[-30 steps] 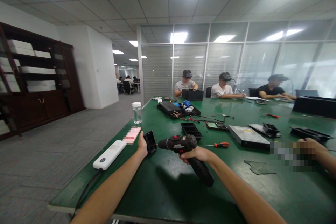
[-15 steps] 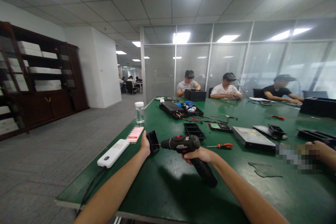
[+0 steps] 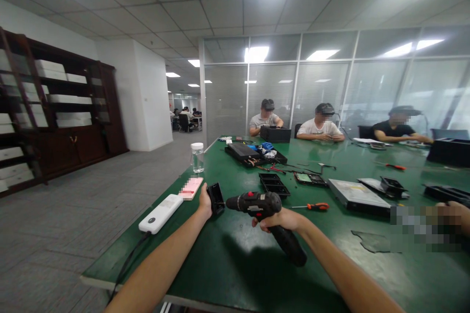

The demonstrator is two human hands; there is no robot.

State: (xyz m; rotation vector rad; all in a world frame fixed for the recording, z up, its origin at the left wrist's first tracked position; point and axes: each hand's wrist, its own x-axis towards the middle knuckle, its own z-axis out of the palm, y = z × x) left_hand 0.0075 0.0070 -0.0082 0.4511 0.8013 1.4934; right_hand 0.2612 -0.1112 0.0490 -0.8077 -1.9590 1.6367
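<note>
My left hand (image 3: 205,202) holds a small black plastic frame (image 3: 216,199) upright above the green table (image 3: 205,274), its open side turned to the right. My right hand (image 3: 281,220) is wrapped round the grip of a black cordless drill (image 3: 259,203). The drill points left, its bit reaching into the frame; whether the tip touches a screw is too small to tell. Behind the drill lies a black tray-like part (image 3: 273,185). An orange-handled screwdriver (image 3: 317,207) rests to the right of it.
Beyond the left hand are a white power strip (image 3: 160,213), a pink phone (image 3: 191,189) and a lidded jar (image 3: 197,158). A silver drive (image 3: 358,196) and broken dark sheet (image 3: 374,241) lie right. A person's hand (image 3: 453,217) is at the right edge; three people sit opposite.
The whole view has shifted slightly, so most things appear a little further right. Both hands keep their hold, and the drill and frame stay nearly the same relative to each other.
</note>
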